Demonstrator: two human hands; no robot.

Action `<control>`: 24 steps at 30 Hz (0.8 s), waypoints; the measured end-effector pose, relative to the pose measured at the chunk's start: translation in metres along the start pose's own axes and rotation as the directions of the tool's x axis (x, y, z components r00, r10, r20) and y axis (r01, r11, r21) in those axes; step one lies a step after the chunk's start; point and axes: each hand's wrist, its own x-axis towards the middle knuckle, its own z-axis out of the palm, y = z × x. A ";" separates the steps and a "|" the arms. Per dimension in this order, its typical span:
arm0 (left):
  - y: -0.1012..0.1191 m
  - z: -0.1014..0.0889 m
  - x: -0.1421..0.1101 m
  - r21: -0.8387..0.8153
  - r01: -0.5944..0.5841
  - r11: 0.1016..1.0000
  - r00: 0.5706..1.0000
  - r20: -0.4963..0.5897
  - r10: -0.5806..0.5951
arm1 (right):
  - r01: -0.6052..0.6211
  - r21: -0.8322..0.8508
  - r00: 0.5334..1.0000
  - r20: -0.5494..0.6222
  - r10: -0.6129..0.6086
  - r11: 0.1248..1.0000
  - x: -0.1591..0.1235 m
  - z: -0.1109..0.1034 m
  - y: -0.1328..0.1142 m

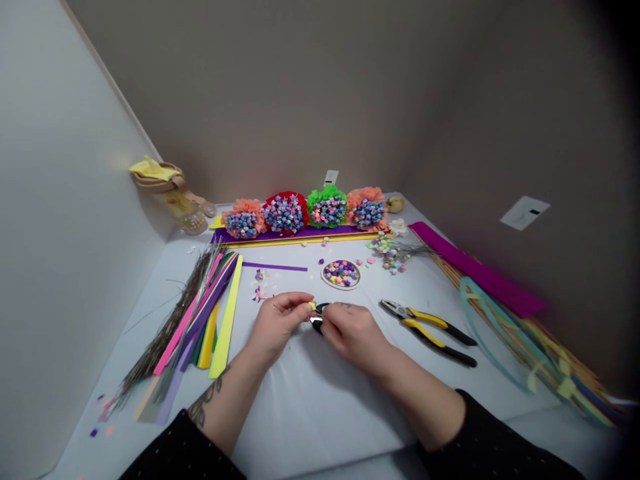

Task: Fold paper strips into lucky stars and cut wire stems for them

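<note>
My left hand [277,328] is closed in a pinch on a small yellow folded-paper piece [313,305], perhaps a paper star. My right hand [356,337] is closed around a small black tool [317,323] that looks like scissors; my fingers hide most of it. The tool meets the yellow piece between my two hands, above the white tabletop. Just beyond them sits an oval dish [341,287] filled with small purple, pink and yellow paper stars. Right of my right hand lie pliers [425,331] with yellow and black handles, their jaws toward the dish.
Coloured paper strips [220,333] and a bundle of thin stems [170,327] lie left. Four flower-like paper clusters [285,213] line the back. Star-tipped wires [387,250] lie at the back right. A magenta sheet [480,270] and long strips [540,353] run along the right wall.
</note>
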 end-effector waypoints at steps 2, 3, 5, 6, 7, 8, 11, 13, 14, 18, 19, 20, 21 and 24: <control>0.000 0.000 0.000 0.005 0.001 1.000 1.000 0.002 -0.001 | 0.052 -0.074 0.999 0.004 -0.052 0.996 -0.001 0.000 0.000; 0.000 -0.001 0.000 0.004 -0.005 1.000 1.000 0.005 0.005 | 0.022 -0.040 1.000 0.007 -0.022 0.999 -0.001 0.000 0.000; 0.001 -0.001 -0.001 -0.002 -0.022 1.000 1.000 0.017 0.022 | -0.136 0.177 0.991 0.044 0.130 0.975 0.001 -0.001 0.000; 0.001 -0.001 -0.001 -0.005 -0.033 0.999 0.999 0.025 0.033 | -0.251 0.331 0.968 0.097 0.232 0.910 0.002 -0.002 0.000; 0.002 -0.001 -0.002 -0.008 -0.043 0.999 0.998 0.033 0.044 | -0.373 0.480 0.928 0.177 0.329 0.794 0.004 -0.003 -0.001; 0.003 -0.002 -0.003 -0.008 -0.054 0.999 0.998 0.039 0.054 | -0.480 0.600 0.875 0.276 0.398 0.640 0.006 -0.003 -0.001; 0.005 -0.001 -0.004 0.009 -0.081 0.997 0.996 0.043 0.081 | -0.655 0.726 0.733 0.540 0.414 0.212 0.009 -0.003 0.000; 0.005 -0.001 -0.004 0.023 -0.092 0.996 0.995 0.037 0.091 | -0.678 0.723 0.703 0.585 0.404 0.134 0.010 -0.002 0.000; 0.005 -0.001 -0.004 0.030 -0.089 0.996 0.996 0.033 0.089 | -0.667 0.723 0.717 0.556 0.420 0.182 0.010 -0.002 0.000; 0.004 0.001 -0.004 0.035 -0.049 0.998 0.999 0.021 0.048 | -0.402 0.504 0.912 0.144 0.384 0.764 0.006 -0.003 -0.005; 0.003 0.002 -0.004 0.022 -0.042 0.999 0.999 0.019 0.041 | -0.314 0.390 0.947 0.062 0.315 0.866 0.005 -0.003 -0.006; 0.003 0.002 -0.004 0.006 -0.038 0.999 0.999 0.019 0.038 | -0.247 0.294 0.967 0.012 0.255 0.923 0.004 -0.004 -0.007; 0.003 0.002 -0.004 -0.008 -0.038 0.999 0.999 0.019 0.038 | -0.206 0.233 0.977 -0.011 0.215 0.950 0.004 -0.004 -0.007; 0.003 0.003 -0.005 -0.019 -0.047 0.999 0.999 0.013 0.047 | -0.186 0.190 0.981 -0.019 0.193 0.964 0.002 -0.002 -0.007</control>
